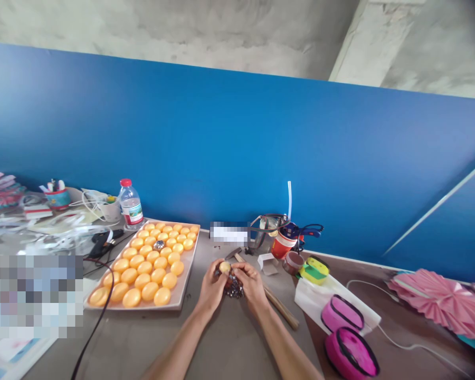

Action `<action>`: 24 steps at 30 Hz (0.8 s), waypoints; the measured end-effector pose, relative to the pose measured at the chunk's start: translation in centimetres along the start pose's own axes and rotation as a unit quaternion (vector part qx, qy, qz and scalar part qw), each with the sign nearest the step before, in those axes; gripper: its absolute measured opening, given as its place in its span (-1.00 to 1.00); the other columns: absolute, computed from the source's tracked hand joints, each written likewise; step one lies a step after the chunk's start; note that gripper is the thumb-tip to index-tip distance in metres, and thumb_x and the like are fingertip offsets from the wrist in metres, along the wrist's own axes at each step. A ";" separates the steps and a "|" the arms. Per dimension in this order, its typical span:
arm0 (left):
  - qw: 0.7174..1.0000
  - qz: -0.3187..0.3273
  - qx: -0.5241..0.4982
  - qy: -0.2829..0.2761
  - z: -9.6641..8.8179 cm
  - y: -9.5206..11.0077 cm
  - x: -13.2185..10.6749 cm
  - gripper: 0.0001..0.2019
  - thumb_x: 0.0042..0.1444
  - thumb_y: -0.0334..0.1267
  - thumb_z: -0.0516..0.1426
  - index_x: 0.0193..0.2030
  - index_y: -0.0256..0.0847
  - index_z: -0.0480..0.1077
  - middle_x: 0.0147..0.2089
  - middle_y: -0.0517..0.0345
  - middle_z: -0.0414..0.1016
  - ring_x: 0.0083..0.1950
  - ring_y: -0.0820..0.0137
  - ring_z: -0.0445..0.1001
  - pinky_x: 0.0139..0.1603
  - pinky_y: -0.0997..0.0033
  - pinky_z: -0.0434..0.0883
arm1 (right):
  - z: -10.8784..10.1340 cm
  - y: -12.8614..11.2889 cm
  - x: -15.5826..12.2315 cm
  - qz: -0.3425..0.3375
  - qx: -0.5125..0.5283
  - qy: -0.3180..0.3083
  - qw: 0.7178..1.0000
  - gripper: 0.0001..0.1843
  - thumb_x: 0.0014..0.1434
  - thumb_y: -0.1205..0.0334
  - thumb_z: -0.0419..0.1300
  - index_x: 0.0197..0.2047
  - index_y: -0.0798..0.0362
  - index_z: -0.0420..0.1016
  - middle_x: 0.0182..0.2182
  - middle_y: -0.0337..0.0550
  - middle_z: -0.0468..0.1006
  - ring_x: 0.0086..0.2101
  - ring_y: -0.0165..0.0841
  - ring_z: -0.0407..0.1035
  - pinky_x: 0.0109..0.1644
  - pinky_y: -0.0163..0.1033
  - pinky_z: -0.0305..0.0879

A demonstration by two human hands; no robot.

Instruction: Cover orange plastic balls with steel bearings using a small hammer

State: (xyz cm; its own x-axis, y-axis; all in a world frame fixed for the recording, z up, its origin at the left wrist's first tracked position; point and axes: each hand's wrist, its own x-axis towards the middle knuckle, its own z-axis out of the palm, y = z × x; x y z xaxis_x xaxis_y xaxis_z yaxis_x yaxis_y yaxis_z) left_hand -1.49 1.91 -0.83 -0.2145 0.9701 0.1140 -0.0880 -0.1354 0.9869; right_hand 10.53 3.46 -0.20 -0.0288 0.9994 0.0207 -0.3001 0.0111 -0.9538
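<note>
My left hand (211, 289) is closed around a small pale-yellow ball (225, 267), held up over the table. Right beside it, my right hand (250, 283) has its fingers pinched together near the ball; whatever they hold is too small to make out. Below and between both hands lies a heap of small dark, shiny pieces (234, 289), partly hidden by the fingers. To the left, a white tray (182, 301) carries rows of orange-yellow balls (150, 291), and one ball among them (159, 245) is covered in shiny silver-dark bits.
A hammer (281, 309) lies behind my right hand. Farther back stand a red cup (283, 246) of tools and a brown jar (293, 262). Pink cases (352, 353) sit at right, a bottle (131, 206) behind the tray. A black cable (98, 322) crosses the tray's left corner.
</note>
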 end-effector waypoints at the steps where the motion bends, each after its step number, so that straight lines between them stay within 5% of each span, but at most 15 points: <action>1: 1.000 0.001 0.003 -0.001 0.0 0.0 0.0 -0.68 -0.10 -0.22 0.18 -0.14 -0.20 0.39 -0.12 0.10 0.48 -0.06 0.27 0.41 -0.05 0.36 0.33 | 0.0 0.0 0.0 -0.003 0.000 0.000 1.000 -0.80 -0.19 0.12 0.31 -0.46 0.05 0.49 -0.57 -0.24 0.47 -0.55 -0.37 0.30 -0.42 -0.25 0.23; 24: 0.999 0.011 0.046 -0.021 -0.4 -0.8 0.1 -0.60 -0.05 -0.17 0.17 -0.03 -0.24 0.36 0.00 -0.01 0.45 0.03 0.23 0.39 0.05 0.29 0.31 | 0.2 -0.6 -0.1 0.026 -0.097 -0.052 0.994 -0.93 -0.13 0.20 0.17 -0.51 0.01 0.40 -0.65 -0.30 0.39 -0.58 -0.37 0.25 -0.44 -0.27 0.16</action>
State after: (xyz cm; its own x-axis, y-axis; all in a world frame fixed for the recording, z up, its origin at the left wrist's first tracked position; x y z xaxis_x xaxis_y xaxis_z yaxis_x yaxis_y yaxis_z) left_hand -1.85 2.00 -1.67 -0.1742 0.9749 0.1390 0.0069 -0.1400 0.9901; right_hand 10.57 3.36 0.43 -0.1403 0.9901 -0.0084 -0.1057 -0.0234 -0.9941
